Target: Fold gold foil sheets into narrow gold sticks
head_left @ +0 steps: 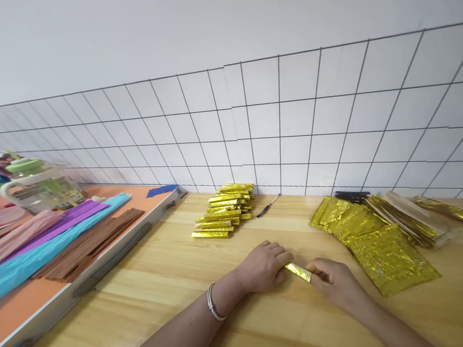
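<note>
A narrow folded strip of shiny gold foil [299, 271] stretches between my two hands, just over the wooden table. My left hand [261, 266], with a silver bangle at the wrist, is closed on the strip's left end. At the other end, the fingers of my right hand [334, 282] pinch it. Beyond my left hand lies a pile of similar folded gold strips [222, 211], stacked in a loose row. Flat gold foil sheets [391, 258] overlap on the table beyond my right hand.
A pen [268, 205] lies near the tiled wall. At the back right are a plastic packet of gold foil [406, 218] and a black object [352, 195]. On the left, an orange surface [125, 225] holds brown, turquoise and purple crepe strips and a clear jug [41, 188].
</note>
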The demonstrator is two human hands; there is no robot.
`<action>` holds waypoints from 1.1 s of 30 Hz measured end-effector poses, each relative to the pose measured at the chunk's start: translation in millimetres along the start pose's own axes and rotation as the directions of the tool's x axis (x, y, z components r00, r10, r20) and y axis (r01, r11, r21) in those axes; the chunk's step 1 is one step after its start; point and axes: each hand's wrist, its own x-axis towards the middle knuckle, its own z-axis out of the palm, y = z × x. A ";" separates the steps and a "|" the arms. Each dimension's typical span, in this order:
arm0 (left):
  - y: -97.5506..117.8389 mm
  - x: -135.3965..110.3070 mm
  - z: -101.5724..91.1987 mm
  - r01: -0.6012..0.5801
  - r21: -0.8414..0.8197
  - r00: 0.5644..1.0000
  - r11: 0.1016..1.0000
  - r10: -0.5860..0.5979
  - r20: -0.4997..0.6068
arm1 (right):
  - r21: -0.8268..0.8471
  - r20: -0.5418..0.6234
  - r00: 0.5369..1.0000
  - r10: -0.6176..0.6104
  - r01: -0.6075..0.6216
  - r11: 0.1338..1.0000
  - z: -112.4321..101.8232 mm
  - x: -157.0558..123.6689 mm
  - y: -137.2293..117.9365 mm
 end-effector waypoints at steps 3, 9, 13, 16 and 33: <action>-2.0 -0.3 1.7 0.003 -0.010 1.000 1.000 -0.003 -0.014 | -0.028 -0.026 1.000 -0.001 0.001 1.000 0.4 -0.2 0.6; -12.0 -0.5 2.5 0.034 -0.239 0.977 0.970 -0.083 -0.197 | 0.211 -0.069 0.994 0.088 -0.072 0.975 -6.5 1.1 -6.6; -14.2 0.3 3.2 0.001 -0.571 0.885 0.821 -0.267 -0.382 | 0.375 -0.016 0.988 0.154 -0.136 0.917 -15.5 4.3 -3.7; -8.7 2.2 3.1 -0.020 -0.799 0.832 0.601 -0.433 -0.347 | 0.487 0.025 0.983 0.181 -0.170 0.857 -16.5 5.6 5.2; 5.9 11.3 -9.7 -0.171 -0.981 0.741 0.088 -0.644 -0.187 | 0.816 0.145 0.974 0.175 -0.218 0.536 -16.2 1.3 4.3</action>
